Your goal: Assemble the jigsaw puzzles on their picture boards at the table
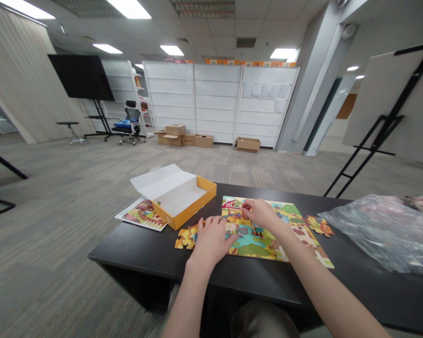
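A colourful jigsaw puzzle (255, 251) with a farm-like picture lies flat on the black table. My left hand (211, 237) rests palm down at its left edge, fingers spread, the thumb over the picture. Beside and partly under that hand are loose puzzle pieces (185, 238). Over the puzzle's upper left part, near a red barn picture, my right hand (260, 213) has its fingertips pinched together. Whatever is between those fingertips is too small and hidden to make out. More loose pieces (320, 226) lie at the puzzle's right edge.
An open yellow box (183, 216) with a white flap stands behind left, beside a printed picture sheet (141, 213). A clear plastic bag (380, 234) covers the right of the black table (137, 251). Beyond are cardboard boxes (204, 141), an office chair (129, 124) and a board stand (370, 134).
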`<state>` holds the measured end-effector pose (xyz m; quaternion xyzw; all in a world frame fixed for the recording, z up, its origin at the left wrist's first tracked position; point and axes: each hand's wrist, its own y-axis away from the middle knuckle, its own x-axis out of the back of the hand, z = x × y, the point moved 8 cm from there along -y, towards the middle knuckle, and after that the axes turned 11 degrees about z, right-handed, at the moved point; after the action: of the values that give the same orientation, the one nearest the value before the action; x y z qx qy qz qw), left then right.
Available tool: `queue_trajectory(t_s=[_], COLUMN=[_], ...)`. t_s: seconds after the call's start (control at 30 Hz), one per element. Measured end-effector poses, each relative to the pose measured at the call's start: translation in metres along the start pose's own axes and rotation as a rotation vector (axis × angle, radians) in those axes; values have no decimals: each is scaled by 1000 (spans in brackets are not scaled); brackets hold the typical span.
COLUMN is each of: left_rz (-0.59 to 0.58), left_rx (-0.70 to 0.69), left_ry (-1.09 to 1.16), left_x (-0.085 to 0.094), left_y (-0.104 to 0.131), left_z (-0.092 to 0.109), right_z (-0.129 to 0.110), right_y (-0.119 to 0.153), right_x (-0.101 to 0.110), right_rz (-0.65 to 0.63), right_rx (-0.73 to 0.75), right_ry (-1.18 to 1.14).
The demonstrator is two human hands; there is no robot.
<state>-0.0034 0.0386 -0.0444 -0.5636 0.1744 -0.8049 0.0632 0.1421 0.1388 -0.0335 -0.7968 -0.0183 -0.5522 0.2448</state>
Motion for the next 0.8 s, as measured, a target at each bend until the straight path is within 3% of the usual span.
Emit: queue_trajectory(t_s=[0.17, 0.33, 0.43, 0.6, 0.8], left_rz=[51, 167, 118, -7, -36], left_rx=[17, 171, 200, 211, 178], left_ry=[61, 209, 230, 183, 88], left_x=[8, 37, 43, 37, 35], left_y=[-1, 3, 12, 23, 21], left_z=[-12, -70, -94, -95, -83], right_z=[2, 11, 15, 15, 15], right_y=[0, -3, -4, -4, -4], right_x=[0, -2, -2, -2, -1], right_rz=[1, 34, 47, 55, 62], right_rx=[-4, -3, -5, -6, -12], right_ry=[-13, 32, 52, 57, 64])
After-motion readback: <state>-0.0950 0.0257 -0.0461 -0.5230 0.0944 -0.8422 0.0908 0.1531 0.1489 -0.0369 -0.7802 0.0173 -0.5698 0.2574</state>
